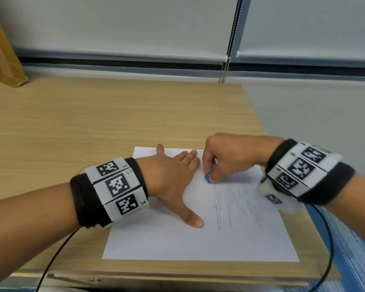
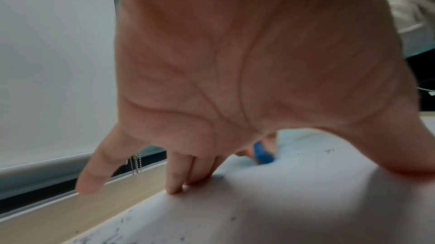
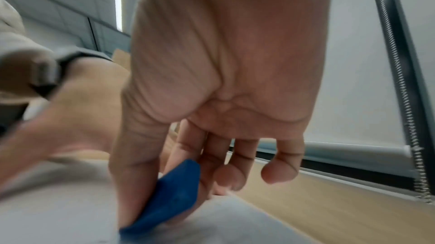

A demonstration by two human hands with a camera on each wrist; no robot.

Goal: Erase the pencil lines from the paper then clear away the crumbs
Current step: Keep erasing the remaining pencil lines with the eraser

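We count one sheet of paper (image 1: pixel 198 239) on one wooden counter (image 1: pixel 93 112). One blue eraser (image 1: pixel 208 177) sits toward 12 o'clock on the sheet. Two hands are in view: one left hand (image 1: pixel 173 180) at 9 o'clock of the eraser, one right hand (image 1: pixel 226 157) at 1 o'clock of it. Two marker-covered wristbands (image 1: pixel 114 186), one per wrist. Pencil lines (image 1: pixel 230 207) number several; blur prevents an exact count. Dark crumbs (image 2: pixel 122 221) are scattered, too small to count. Two roller blinds (image 1: pixel 114 24), at 12 o'clock.
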